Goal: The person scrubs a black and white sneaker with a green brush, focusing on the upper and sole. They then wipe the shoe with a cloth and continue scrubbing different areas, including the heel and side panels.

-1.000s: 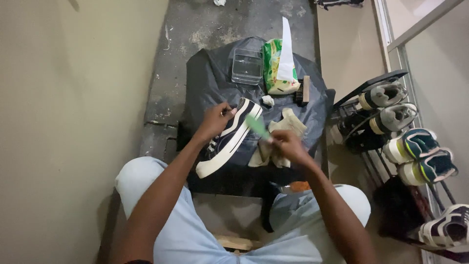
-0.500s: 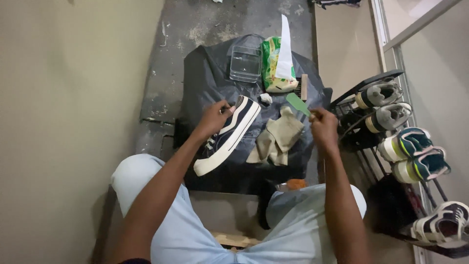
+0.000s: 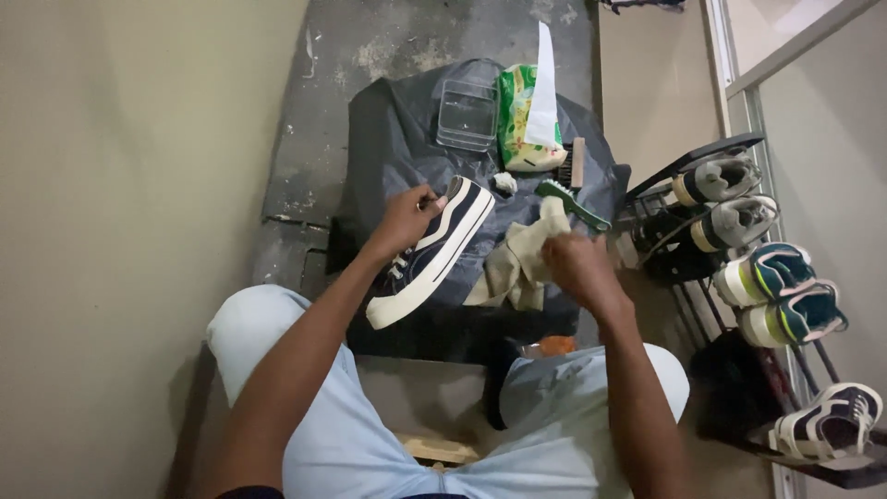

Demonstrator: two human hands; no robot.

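My left hand grips a dark blue sneaker with a white sole by its heel end, holding it tilted on its side over a black plastic sheet. My right hand closes on the upper edge of a crumpled beige cloth lying just right of the sneaker. A green toothbrush lies on the sheet beyond my right hand, free of it.
A clear plastic container, a green packet with a white tissue sticking up, a wooden brush and a small white wad sit at the sheet's far end. A shoe rack with several shoes stands right; a wall runs left.
My right hand held the green toothbrush at the sneaker, swung it out to the right, set it down on the sheet, and has come back onto the beige cloth.
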